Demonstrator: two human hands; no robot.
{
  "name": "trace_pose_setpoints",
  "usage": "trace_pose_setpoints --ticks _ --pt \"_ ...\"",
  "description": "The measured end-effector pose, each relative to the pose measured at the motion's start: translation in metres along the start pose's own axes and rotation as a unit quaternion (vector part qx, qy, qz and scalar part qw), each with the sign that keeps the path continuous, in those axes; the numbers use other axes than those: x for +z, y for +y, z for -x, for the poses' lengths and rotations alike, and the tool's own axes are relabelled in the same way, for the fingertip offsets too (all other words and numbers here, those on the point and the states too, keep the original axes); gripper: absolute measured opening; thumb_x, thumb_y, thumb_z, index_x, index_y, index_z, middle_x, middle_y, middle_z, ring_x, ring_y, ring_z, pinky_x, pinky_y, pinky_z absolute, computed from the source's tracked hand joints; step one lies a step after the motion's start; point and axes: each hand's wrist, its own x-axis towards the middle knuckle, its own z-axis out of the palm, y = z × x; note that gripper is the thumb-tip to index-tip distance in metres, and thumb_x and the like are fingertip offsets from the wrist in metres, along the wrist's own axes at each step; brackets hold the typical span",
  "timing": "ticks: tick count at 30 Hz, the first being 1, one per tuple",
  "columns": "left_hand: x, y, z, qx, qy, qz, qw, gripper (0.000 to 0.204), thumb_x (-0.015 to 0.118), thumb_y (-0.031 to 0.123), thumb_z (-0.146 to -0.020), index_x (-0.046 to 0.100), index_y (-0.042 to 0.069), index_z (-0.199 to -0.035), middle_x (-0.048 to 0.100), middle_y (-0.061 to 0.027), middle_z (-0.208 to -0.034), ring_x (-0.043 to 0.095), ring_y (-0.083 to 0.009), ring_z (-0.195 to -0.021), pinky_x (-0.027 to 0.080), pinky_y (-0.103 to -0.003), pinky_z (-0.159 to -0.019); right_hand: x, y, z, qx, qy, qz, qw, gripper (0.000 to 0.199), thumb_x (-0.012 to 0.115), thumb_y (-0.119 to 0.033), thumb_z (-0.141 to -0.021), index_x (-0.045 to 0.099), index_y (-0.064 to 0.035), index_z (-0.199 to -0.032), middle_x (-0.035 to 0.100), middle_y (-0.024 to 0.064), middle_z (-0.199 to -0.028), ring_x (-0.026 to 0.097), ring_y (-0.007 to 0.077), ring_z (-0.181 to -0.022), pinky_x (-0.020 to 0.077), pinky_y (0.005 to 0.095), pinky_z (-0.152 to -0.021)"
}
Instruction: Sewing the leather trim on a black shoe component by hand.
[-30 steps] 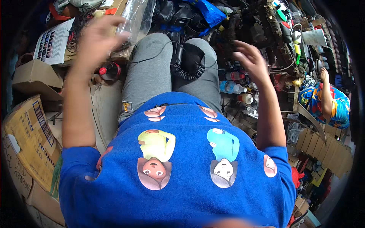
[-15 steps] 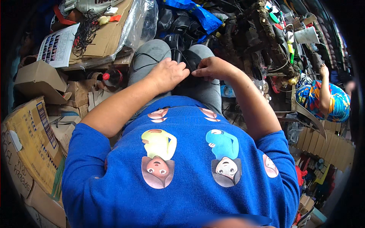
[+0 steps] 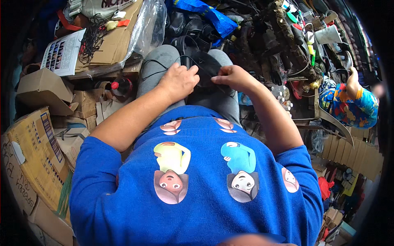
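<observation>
A dark black piece (image 3: 204, 65) that looks like footwear or a strap lies between my knees; its exact kind is hard to make out. My left hand (image 3: 179, 82) is closed at its left side, fingers curled, and what they grip is hidden. My right hand (image 3: 236, 78) pinches thumb and forefinger together at the right edge of the black piece; anything between them is too small to name. A thin black cord (image 3: 154, 73) loops across my left knee toward my left hand.
Left are cardboard boxes (image 3: 43, 88), a printed sheet (image 3: 63, 51) and a red-capped bottle (image 3: 121, 87). Ahead lies a blue plastic bag (image 3: 219, 20). At right, a cluttered bench holds a white cup (image 3: 328, 35); a curved blade (image 3: 338, 128) juts near a person in a colourful shirt (image 3: 349, 104).
My hands have moved apart slightly, the right shifting right and the left a little left and down. More of the black piece shows between them. The other person's arm has shifted.
</observation>
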Motion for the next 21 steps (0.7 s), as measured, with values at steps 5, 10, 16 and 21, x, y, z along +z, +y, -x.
trace_pose_setpoints --ticks 5,10,16,21 --pt "-0.015 0.005 -0.004 -0.006 -0.025 0.061 0.998 0.029 0.075 0.029 -0.068 0.061 0.011 -0.085 0.054 -0.0066 -0.099 0.06 -0.0221 -0.084 0.043 -0.038 -0.075 0.003 0.024 0.003 -0.013 0.015 -0.123 0.992 0.023 0.066 -0.026 -0.087 0.063 -0.0041 -0.082 0.055 -0.0067 -0.069 0.045 0.0044 -0.064 0.037 0.0228 -0.06" --pt "-0.013 0.021 -0.005 0.003 0.046 0.178 0.983 0.036 0.075 0.029 -0.069 0.056 0.009 -0.093 0.056 -0.0082 -0.085 0.061 -0.0268 -0.079 0.046 -0.038 -0.07 -0.017 0.024 -0.007 -0.054 -0.042 -0.113 0.991 0.023 0.064 -0.027 -0.089 0.064 -0.0042 -0.091 0.057 -0.0055 -0.076 0.048 0.0052 -0.074 0.0402 0.0223 -0.071" --pt "-0.007 0.009 0.001 0.043 0.055 0.211 0.975 0.03 0.073 0.025 -0.072 0.056 0.009 -0.09 0.054 -0.0089 -0.089 0.061 -0.0273 -0.079 0.047 -0.04 -0.07 -0.007 -0.002 0.008 -0.09 0.105 0.029 0.99 0.029 0.069 -0.031 -0.083 0.063 -0.0023 -0.087 0.06 0.0037 -0.072 0.053 0.0118 -0.067 0.0437 0.0285 -0.063" --pt "-0.01 0.006 -0.002 0.067 0.055 0.21 0.974 0.027 0.072 0.024 -0.072 0.056 0.009 -0.089 0.054 -0.0093 -0.09 0.062 -0.0271 -0.08 0.047 -0.04 -0.069 -0.002 0.005 0.019 -0.064 0.001 -0.027 0.998 0.029 0.064 -0.023 -0.087 0.056 0.0007 -0.074 0.045 -0.002 -0.061 0.041 0.0068 -0.062 0.0368 0.0284 -0.055"
